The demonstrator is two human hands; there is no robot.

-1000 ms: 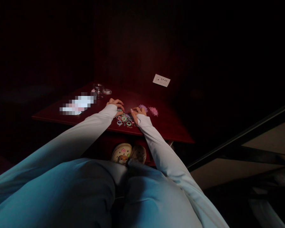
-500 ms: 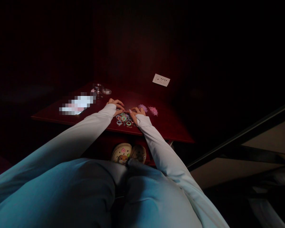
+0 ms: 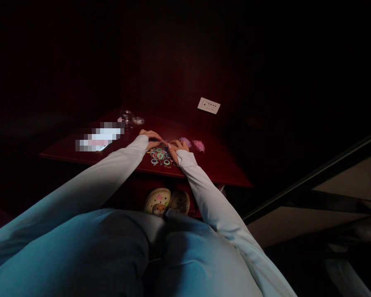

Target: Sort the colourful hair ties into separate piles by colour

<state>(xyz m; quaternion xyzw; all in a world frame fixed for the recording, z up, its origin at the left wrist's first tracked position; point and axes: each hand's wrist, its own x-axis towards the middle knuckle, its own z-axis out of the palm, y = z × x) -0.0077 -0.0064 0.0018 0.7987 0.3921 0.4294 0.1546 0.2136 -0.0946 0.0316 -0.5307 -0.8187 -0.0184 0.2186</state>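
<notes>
- On the red tabletop [image 3: 224, 167]: one colored ring pile [image 3: 160, 156], by left hand [image 3: 149, 137] and right hand [image 3: 178, 147]
- One purple pile [image 3: 186, 141], one pink pile [image 3: 199, 145]
- Fingers [image 3: 155, 135] bent, tips close; can't tell if they hold anything

Arms [image 3: 117, 169] stretched forward, left hand [image 3: 149, 137] and right hand [image 3: 178, 147] close together — fingers [image 3: 155, 135] bent, pointing inward

**Dark red flat counter [image 3: 216, 167], dimly lit**

Near its front edge lies a loose pile of small multicoloured rings [image 3: 160, 156]. Farther right sit a purple heap of thin pieces [image 3: 186, 141] and, beside it, a spiky pink heap [image 3: 199, 145]. At left lies a bright, pale rectangular screen [image 3: 102, 138], blurred; farther back, a clear round container [image 3: 127, 118] beside a shallow clear disc [image 3: 138, 121].
</notes>
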